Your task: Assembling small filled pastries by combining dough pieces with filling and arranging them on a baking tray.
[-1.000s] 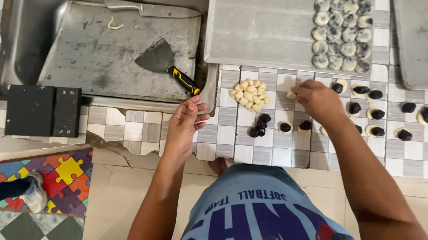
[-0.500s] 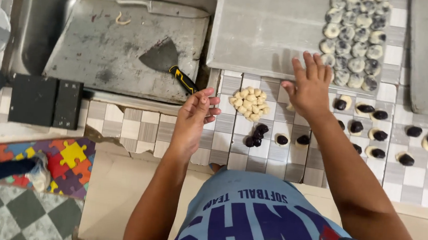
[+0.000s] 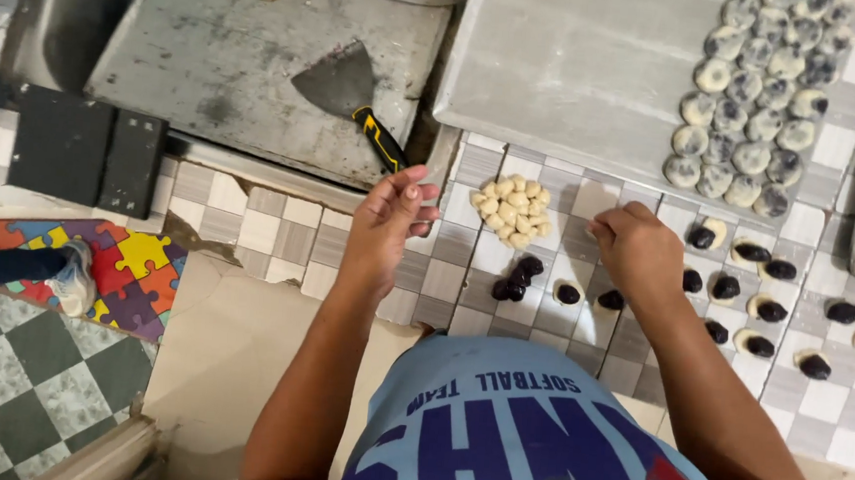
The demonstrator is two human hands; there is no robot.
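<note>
a good stack of filled dough balls (image 3: 757, 113) sits on the tray (image 3: 560, 69), plenty of dark-topped rounds (image 3: 755, 293) left on the tiles, right hand (image 3: 637, 250) curled over one there, left hand (image 3: 389, 217) loose and empty

Left hand (image 3: 385, 229) loosely open, right hand (image 3: 637, 253) curled.

views: one, head-worn | aim: steeply down over the person's own chest and forearms | range: close, hands mid-frame above the tiled surface (image 3: 248, 227) | reach: metal trays at top edge, floor at lower left | overlap: none, single view
</note>
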